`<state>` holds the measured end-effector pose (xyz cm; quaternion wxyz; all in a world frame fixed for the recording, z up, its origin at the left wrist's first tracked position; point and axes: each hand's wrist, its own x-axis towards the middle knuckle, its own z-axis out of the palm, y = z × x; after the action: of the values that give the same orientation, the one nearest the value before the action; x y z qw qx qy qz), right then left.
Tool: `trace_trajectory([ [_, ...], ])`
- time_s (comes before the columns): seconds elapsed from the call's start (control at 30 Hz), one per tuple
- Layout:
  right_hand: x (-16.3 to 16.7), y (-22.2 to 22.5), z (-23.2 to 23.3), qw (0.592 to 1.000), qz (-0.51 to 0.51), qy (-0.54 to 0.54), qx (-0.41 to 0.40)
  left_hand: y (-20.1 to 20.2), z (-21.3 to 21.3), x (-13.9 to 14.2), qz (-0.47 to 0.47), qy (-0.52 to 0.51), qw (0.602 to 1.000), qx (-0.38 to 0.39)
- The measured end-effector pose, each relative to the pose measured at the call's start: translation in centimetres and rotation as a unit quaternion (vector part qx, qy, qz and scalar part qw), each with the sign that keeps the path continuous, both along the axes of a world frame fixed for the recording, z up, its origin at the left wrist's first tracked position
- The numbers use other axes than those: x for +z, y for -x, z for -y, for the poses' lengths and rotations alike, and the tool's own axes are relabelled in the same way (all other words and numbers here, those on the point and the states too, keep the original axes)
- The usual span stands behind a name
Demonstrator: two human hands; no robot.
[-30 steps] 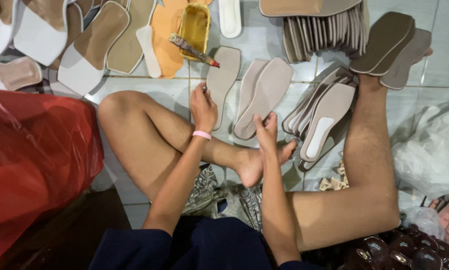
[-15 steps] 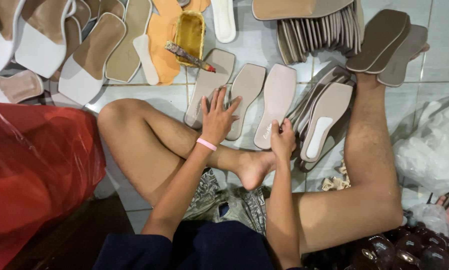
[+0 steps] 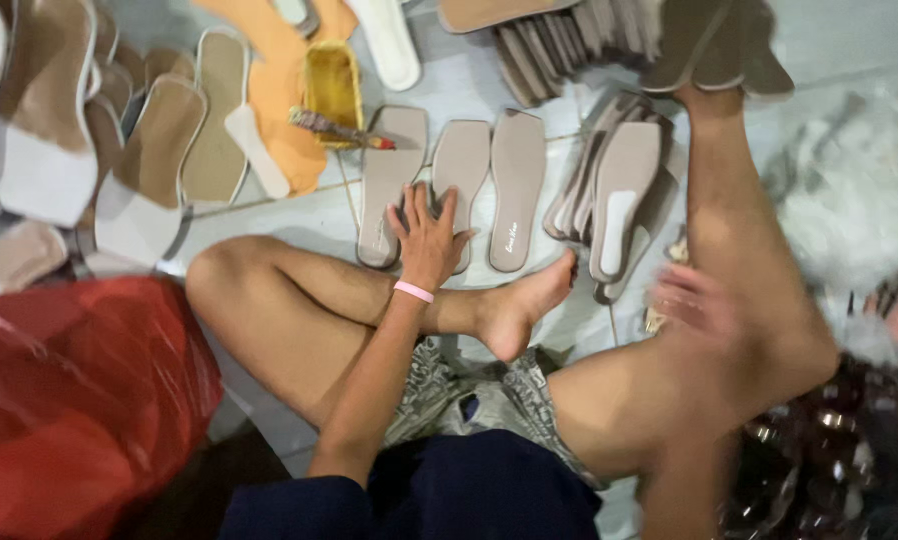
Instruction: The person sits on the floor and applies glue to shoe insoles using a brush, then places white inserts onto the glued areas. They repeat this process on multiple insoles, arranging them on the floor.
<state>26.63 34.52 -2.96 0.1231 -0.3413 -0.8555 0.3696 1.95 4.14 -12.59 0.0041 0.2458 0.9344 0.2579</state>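
I sit on a tiled floor with my legs folded. My left hand (image 3: 427,235), with a pink band at the wrist, lies flat with fingers spread on the middle one of three taupe insoles (image 3: 463,165) laid side by side. Another insole (image 3: 391,170) lies to its left and one (image 3: 518,180) to its right. My right hand (image 3: 691,303) is blurred over my right knee, away from the insoles; whether it holds anything is unclear.
A yellow glue tin (image 3: 332,82) with a brush (image 3: 337,129) across it sits on an orange sheet (image 3: 269,90). Stacked insoles (image 3: 619,190) lie right of the row, more at the top (image 3: 589,40). Sandal soles (image 3: 39,150) crowd the left; a red plastic bag (image 3: 69,400) lies lower left.
My left hand slid from the left insole onto the middle one. My right hand left the right insole and swung back over my right knee. The view shifted closer.
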Motion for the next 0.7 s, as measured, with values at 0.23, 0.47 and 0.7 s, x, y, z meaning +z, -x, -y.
trace_trajectory([
  [0.23,9.2,-18.2,-6.7,0.896,0.151,-0.262,-0.325,-0.2,1.2,0.6,0.065,-0.253,0.959,0.109],
  [0.47,9.4,7.1,-5.7,0.964,0.109,-0.214,-0.116,0.7,3.5,-0.5,0.202,-0.464,0.833,0.226],
  [0.7,9.6,22.2,-5.6,0.962,0.211,-0.171,-0.001,1.1,3.1,-1.4,0.173,-0.442,0.839,0.266],
])
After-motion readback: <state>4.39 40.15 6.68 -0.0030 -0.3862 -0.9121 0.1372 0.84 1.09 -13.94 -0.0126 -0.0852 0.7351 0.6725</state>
